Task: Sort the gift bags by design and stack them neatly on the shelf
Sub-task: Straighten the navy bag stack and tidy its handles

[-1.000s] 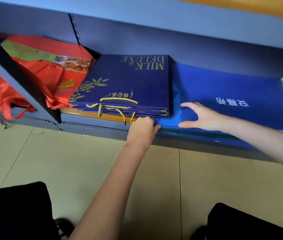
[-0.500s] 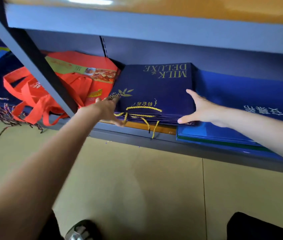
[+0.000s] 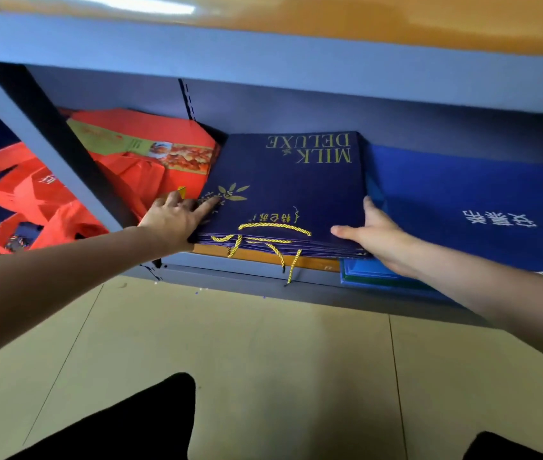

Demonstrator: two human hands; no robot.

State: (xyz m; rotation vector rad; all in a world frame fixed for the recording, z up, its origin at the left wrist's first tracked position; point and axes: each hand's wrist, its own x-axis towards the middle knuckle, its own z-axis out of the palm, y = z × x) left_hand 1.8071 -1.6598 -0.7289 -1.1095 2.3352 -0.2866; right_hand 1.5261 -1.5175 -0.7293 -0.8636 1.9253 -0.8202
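Two hands on one pile: navy stack [image 3: 283,194] of flat "MILK DELUXE" gift bags w/ gold print, lying on the lower shelf [image 3: 247,273], roughly mid-bay. Left hand [image 3: 174,220] at the stack's left front corner, fingers fairly straight, index laid on the top bag, palm against the side edge. It's pressing, not pinching. Right hand [image 3: 373,234] at the right front corner, fingers spread flat along the right edge, thumb over the top near the front. No curl round anything that I can see. Looks like squaring up the pile from both sides.

Yellow cord handles [image 3: 263,240] hang off the front edge, a bit messy. Under the navy stack an orange-brown layer [image 3: 263,257], can't tell what it is. Right of it, touching or nearly so, bright blue bags [image 3: 462,200] w/ white characters, flat, wider pile, front edges poke out past the shelf lip. Left, red bags [image 3: 137,167] w/ a food-photo band, crumpled, handles flopping past the upright post [image 3: 51,141].

Progress, my read: sorting mostly done in this bay, three designs in three separate piles. Navy pile approx aligned, only fine tidying left. Blue pile OK but slightly fanned at front. Red pile is the untidy one & prob needs flattening and restacking. More bags at far left edge, too cut off to judge.
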